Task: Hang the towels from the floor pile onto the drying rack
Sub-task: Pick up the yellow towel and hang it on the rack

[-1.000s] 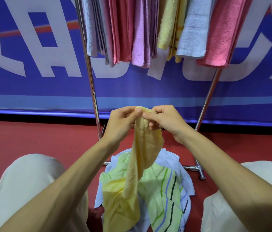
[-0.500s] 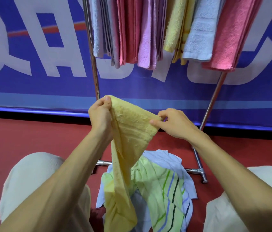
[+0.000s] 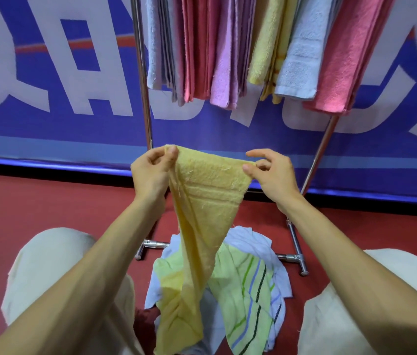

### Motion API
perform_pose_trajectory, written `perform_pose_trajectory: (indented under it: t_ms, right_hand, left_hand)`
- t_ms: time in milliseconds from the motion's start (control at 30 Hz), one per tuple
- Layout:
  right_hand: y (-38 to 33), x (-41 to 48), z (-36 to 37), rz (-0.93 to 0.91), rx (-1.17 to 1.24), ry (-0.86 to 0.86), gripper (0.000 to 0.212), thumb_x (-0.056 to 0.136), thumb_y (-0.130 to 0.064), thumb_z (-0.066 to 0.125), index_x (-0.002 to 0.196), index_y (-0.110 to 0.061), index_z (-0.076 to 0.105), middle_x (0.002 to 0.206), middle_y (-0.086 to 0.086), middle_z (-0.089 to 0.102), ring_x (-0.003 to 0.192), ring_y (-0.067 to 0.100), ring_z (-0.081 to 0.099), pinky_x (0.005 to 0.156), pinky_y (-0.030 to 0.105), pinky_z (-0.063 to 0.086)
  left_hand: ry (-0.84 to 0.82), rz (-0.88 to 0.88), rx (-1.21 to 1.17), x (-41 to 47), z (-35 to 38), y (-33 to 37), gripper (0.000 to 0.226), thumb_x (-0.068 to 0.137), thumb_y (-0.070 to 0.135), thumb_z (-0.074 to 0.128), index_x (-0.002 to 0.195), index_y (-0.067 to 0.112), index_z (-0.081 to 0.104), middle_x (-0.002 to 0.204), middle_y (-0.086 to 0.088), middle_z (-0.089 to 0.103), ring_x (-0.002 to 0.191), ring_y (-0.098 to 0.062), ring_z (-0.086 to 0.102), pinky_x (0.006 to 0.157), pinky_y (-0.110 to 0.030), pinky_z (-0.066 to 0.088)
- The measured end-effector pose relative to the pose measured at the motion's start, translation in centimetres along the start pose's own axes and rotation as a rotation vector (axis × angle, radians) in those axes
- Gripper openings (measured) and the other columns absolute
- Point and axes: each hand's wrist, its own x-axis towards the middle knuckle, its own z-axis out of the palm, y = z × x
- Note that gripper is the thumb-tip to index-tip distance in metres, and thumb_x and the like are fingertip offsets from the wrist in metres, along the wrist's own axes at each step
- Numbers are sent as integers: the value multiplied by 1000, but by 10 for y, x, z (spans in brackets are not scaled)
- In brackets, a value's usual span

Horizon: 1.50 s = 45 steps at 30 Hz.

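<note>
The red floor (image 3: 48,206) carries a towel pile (image 3: 248,285), a green striped one on top; the drying rack (image 3: 295,258) stands just behind.

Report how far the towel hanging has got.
Done: several towels hang on the drying rack, pink, lilac, yellow and pale blue. In hand: the left hand and right hand each pinch the top edge of a yellow towel, spread between them, its lower end trailing onto the floor pile. Left: that towel, plus a green striped towel and a white towel in the pile.
</note>
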Motion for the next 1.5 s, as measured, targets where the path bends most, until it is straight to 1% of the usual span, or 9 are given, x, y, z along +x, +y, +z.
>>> perform_pose_trajectory:
  t_ms: [133, 300, 400, 567, 700, 867, 1167, 1367, 1500]
  right_hand:
    - [-4, -10, -6, 26, -115, -1, 8, 77, -13, 78, 80, -21, 76, 74, -2, 72, 72, 11, 64, 76, 29, 52]
    - [-29, -1, -26, 55, -64, 74, 22, 73, -11, 81, 66, -29, 70, 67, 3, 71, 66, 18, 67, 76, 42, 59]
    - [-59, 14, -38, 9, -73, 129, 23, 74, -13, 79, 63, -30, 68, 67, 3, 69, 67, 18, 66, 72, 37, 58]
    - [-119, 33, -55, -79, -38, 177, 16, 81, -15, 73, 71, -26, 66, 65, -8, 59, 65, 8, 53, 65, 27, 43]
    - [-159, 43, -63, -119, 94, 253, 3, 85, -20, 65, 83, -21, 66, 79, -2, 65, 79, 17, 62, 73, 35, 52]
    - [-211, 56, -75, -115, 305, 334, 7, 91, -19, 63, 87, -14, 67, 96, 13, 71, 89, 28, 68, 85, 46, 56]
    - [-293, 68, -115, -222, 412, 475, 15, 84, -11, 72, 71, -15, 64, 68, -2, 60, 72, 16, 56, 73, 37, 53]
    - [-314, 75, -134, -302, 243, 632, 5, 85, -11, 70, 80, -12, 68, 74, -3, 64, 76, 14, 61, 79, 33, 54]
    - [-313, 64, -140, -343, 99, 706, 11, 89, -9, 63, 81, -12, 71, 80, -1, 69, 82, 18, 66, 79, 33, 54]
  left_hand:
    - [-76, 81, 130, -11, -5, 8, 11, 84, 18, 73, 92, 10, 72, 79, 3, 70, 68, 3, 63, 70, -15, 52]
    - [-178, 119, 241, -2, -4, 40, 9, 78, 18, 79, 80, 15, 71, 75, -1, 71, 72, -10, 66, 73, -30, 56]
    - [-209, 166, 240, 3, 1, 68, 12, 75, 17, 82, 78, 13, 71, 72, -4, 70, 69, -12, 66, 69, -28, 57]
    - [-232, 244, 192, 7, 6, 121, 17, 72, 14, 83, 75, 9, 68, 68, -6, 68, 61, -9, 65, 62, -24, 58]
    - [-322, 297, 170, 10, 9, 162, 12, 81, 14, 75, 84, 6, 67, 74, -8, 69, 64, -12, 67, 61, -27, 58]
    - [-440, 362, 264, 12, 14, 215, 14, 93, 14, 62, 99, 4, 70, 82, -11, 70, 70, -15, 68, 65, -28, 60]
    - [-344, 474, 239, 16, 42, 293, 12, 83, 17, 73, 90, 7, 73, 83, -13, 73, 76, -22, 73, 66, -28, 60]
    - [-258, 672, 270, 19, 66, 307, 11, 87, 16, 69, 93, 8, 75, 78, -6, 71, 73, -21, 70, 72, -44, 60]
    - [-117, 823, 192, 12, 73, 310, 12, 81, 19, 70, 90, 18, 78, 83, -3, 72, 77, -21, 69, 73, -42, 59]
